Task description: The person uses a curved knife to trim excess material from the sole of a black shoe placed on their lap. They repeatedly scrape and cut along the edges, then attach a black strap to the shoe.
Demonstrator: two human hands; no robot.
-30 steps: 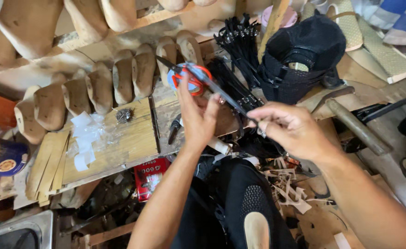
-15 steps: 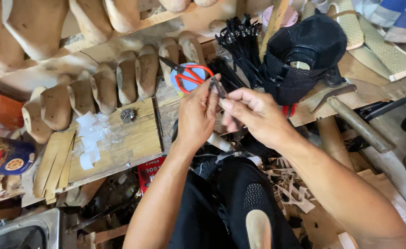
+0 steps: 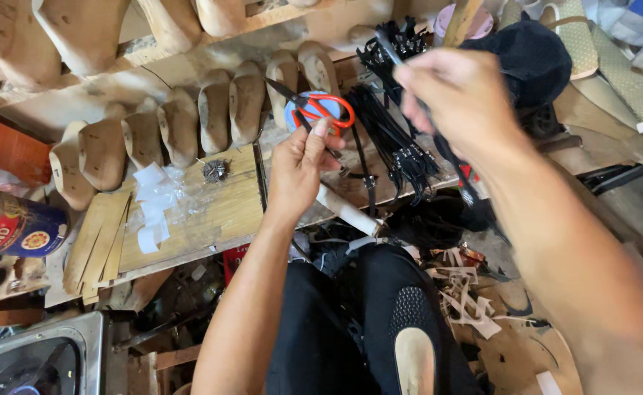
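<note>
My left hand (image 3: 301, 162) grips scissors with red handles (image 3: 320, 111) above the wooden bench, blades pointing up and to the left. A thin black strap (image 3: 365, 172) hangs just right of that hand. My right hand (image 3: 459, 93) is raised and blurred at the upper right, pinching the end of a black strap (image 3: 387, 45) over a bundle of black straps (image 3: 400, 146) lying on the bench.
A row of wooden shoe lasts (image 3: 182, 128) lines the bench back, with more on the shelf above. A wooden board (image 3: 212, 212) carries white scraps. A tin can (image 3: 10, 223) lies at left. A black cap (image 3: 533, 62) sits at upper right; leather offcuts (image 3: 467, 292) lie below.
My right hand has lifted away from the left hand, up and to the right, taking a black strap with it. The left hand keeps the scissors in about the same place.
</note>
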